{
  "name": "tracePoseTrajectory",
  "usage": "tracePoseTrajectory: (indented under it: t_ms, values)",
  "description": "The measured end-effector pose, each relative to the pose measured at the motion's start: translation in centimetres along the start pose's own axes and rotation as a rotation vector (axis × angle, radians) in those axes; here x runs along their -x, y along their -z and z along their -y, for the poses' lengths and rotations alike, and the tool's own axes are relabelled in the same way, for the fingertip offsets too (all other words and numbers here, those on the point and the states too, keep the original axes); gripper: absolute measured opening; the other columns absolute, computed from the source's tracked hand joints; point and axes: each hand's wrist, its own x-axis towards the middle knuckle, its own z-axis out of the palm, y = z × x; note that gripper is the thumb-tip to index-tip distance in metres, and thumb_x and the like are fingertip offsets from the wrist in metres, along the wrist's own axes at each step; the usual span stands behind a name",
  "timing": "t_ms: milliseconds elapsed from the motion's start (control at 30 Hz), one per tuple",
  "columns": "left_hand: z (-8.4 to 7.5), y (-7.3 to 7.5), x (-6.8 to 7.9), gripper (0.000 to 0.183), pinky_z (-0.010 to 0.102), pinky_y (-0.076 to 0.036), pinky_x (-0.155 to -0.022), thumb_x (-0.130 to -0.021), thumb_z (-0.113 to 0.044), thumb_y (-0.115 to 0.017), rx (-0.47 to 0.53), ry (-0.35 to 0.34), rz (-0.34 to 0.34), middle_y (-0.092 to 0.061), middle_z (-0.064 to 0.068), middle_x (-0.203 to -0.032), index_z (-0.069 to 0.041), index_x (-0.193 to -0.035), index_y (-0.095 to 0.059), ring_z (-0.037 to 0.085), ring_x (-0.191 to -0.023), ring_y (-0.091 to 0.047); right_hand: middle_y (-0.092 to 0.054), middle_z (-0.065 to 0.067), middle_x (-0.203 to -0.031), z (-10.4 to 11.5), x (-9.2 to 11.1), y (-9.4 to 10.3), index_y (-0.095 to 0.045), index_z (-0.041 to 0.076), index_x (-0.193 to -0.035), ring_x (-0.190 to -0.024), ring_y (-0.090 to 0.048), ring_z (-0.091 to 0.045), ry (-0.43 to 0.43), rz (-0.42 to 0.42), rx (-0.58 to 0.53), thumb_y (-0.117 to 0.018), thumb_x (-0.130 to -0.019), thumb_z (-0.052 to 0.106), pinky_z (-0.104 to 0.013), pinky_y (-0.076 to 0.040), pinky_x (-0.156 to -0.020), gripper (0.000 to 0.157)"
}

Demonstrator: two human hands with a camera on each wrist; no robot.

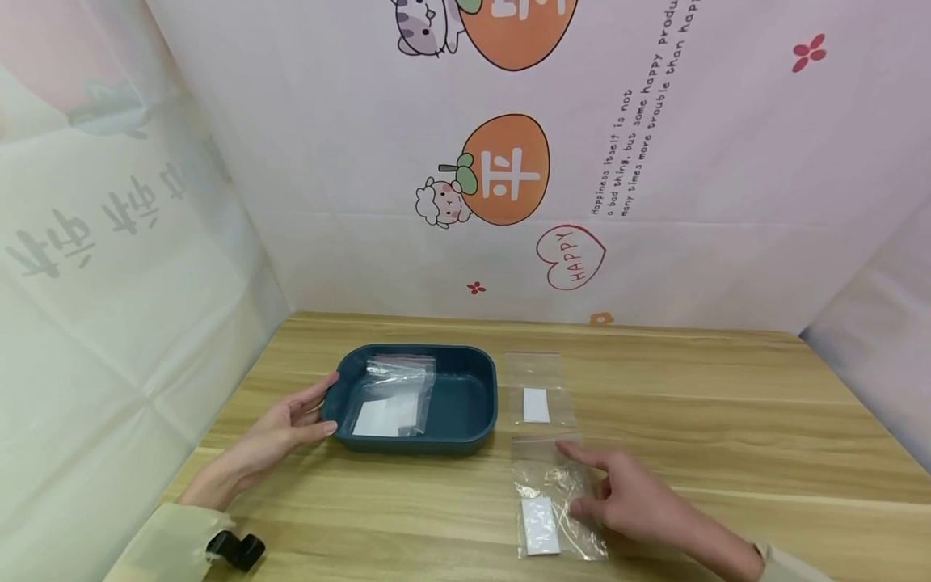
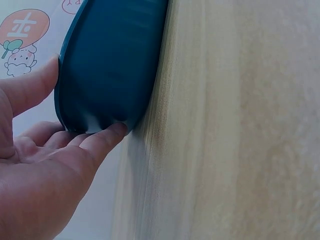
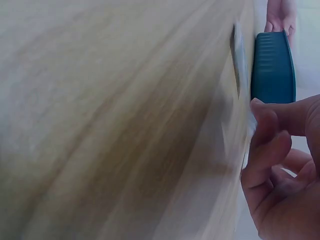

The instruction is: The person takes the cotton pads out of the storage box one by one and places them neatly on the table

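My left hand [image 1: 272,432] grips the left end of a dark teal rectangular tray [image 1: 465,404], thumb and fingers set against its rim and end wall. Inside the tray, toward the left, lies a clear zip bag [image 1: 407,388] with a white patch. On the wood to the right is another clear zip bag [image 1: 553,497] with a white rectangle at its lower left. My right hand [image 1: 633,497] reaches over this bag's right side, index finger and thumb spread apart. The index fingertip touches near the zip edge. Its other fingers bend under the palm.
A further clear zip bag [image 1: 541,372] with a white rectangle lies just beyond, beside the tray's right wall. All rests on a wood-grain table [image 1: 727,428]. Printed cloth walls [image 1: 349,234] stand behind and at both sides.
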Motion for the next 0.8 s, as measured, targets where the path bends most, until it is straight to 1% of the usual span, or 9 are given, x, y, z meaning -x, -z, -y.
tracePoseTrajectory:
  t_ms: [133,267,367,533,567,600,633,733,800]
  values:
    - [0.1,0.0,-0.2,0.087,0.024,-0.043,-0.106,-0.103,-0.013,-0.070,-0.002,0.000,0.006,-0.004,0.017,-0.174,-0.009,-0.170,-0.015,0.049,-0.153,-0.020,-0.058,-0.026,-0.144,0.0,0.5,-0.3,-0.046,0.000,-0.157,-0.044,-0.045,-0.002,-0.038,-0.031,0.048,-0.086,-0.086,0.011,-0.028,-0.048,-0.040,0.082]
    - [0.1,-0.1,-0.3,0.086,0.023,-0.043,-0.106,-0.103,-0.012,-0.069,-0.001,-0.002,0.007,-0.004,0.017,-0.174,-0.009,-0.170,-0.015,0.049,-0.153,-0.020,-0.053,-0.032,-0.148,-0.1,0.8,-0.3,-0.047,0.000,-0.157,-0.045,-0.045,-0.002,-0.050,-0.071,0.115,-0.085,-0.086,0.011,-0.028,-0.047,-0.040,0.081]
    - [0.1,-0.1,-0.3,0.086,0.024,-0.042,-0.106,-0.103,-0.012,-0.069,-0.005,0.000,0.007,-0.004,0.017,-0.174,-0.009,-0.170,-0.015,0.049,-0.153,-0.020,-0.043,-0.034,-0.155,-0.2,1.0,-0.2,-0.049,0.001,-0.156,-0.043,-0.041,0.000,-0.049,-0.100,0.188,-0.085,-0.086,0.010,-0.027,-0.045,-0.039,0.079]
    - [0.1,0.0,-0.2,0.087,0.026,-0.042,-0.107,-0.103,-0.013,-0.069,-0.007,0.001,0.010,-0.003,0.018,-0.174,-0.010,-0.170,-0.014,0.050,-0.153,-0.019,-0.042,-0.036,-0.153,-0.3,1.2,0.1,-0.054,0.003,-0.153,-0.042,-0.030,0.001,-0.030,-0.127,0.310,-0.087,-0.085,0.016,-0.027,-0.044,-0.046,0.076]
    - [0.1,0.0,-0.1,0.087,0.026,-0.042,-0.107,-0.103,-0.013,-0.069,-0.007,0.000,0.011,-0.003,0.018,-0.174,-0.010,-0.170,-0.014,0.050,-0.153,-0.020,-0.042,-0.036,-0.152,-0.3,1.2,0.1,-0.055,0.003,-0.152,-0.044,-0.031,0.001,-0.020,-0.128,0.335,-0.087,-0.085,0.018,-0.028,-0.048,-0.052,0.076]
    - [0.1,0.0,-0.1,0.087,0.026,-0.042,-0.107,-0.103,-0.013,-0.069,-0.006,-0.001,0.010,-0.003,0.018,-0.174,-0.009,-0.170,-0.014,0.050,-0.153,-0.020,-0.042,-0.036,-0.152,-0.2,1.1,0.1,-0.056,0.004,-0.151,-0.049,-0.038,0.000,-0.012,-0.130,0.366,-0.088,-0.085,0.020,-0.030,-0.053,-0.059,0.075]
    - [0.1,0.0,-0.1,0.087,0.026,-0.042,-0.107,-0.103,-0.013,-0.070,-0.009,-0.002,0.009,-0.003,0.018,-0.174,-0.009,-0.170,-0.014,0.050,-0.153,-0.020,-0.043,-0.036,-0.152,-0.2,1.1,0.0,-0.057,0.005,-0.151,-0.056,-0.051,-0.003,-0.001,-0.134,0.389,-0.088,-0.085,0.022,-0.035,-0.058,-0.067,0.075]
    - [0.1,0.0,-0.1,0.087,0.026,-0.042,-0.107,-0.103,-0.013,-0.070,-0.009,-0.004,0.009,-0.003,0.018,-0.174,-0.009,-0.170,-0.015,0.050,-0.153,-0.020,-0.044,-0.034,-0.152,-0.1,0.9,-0.2,-0.060,0.006,-0.149,-0.071,-0.060,-0.014,-0.004,-0.140,0.440,-0.089,-0.083,0.024,-0.048,-0.057,-0.085,0.074]
    - [0.1,0.1,-0.1,0.086,0.026,-0.043,-0.107,-0.103,-0.013,-0.070,-0.008,-0.004,0.009,-0.003,0.018,-0.174,-0.009,-0.170,-0.015,0.050,-0.153,-0.020,-0.045,-0.034,-0.152,-0.1,0.9,-0.4,-0.061,0.006,-0.147,-0.094,-0.068,-0.024,-0.017,-0.154,0.461,-0.090,-0.082,0.024,-0.058,-0.054,-0.093,0.073]
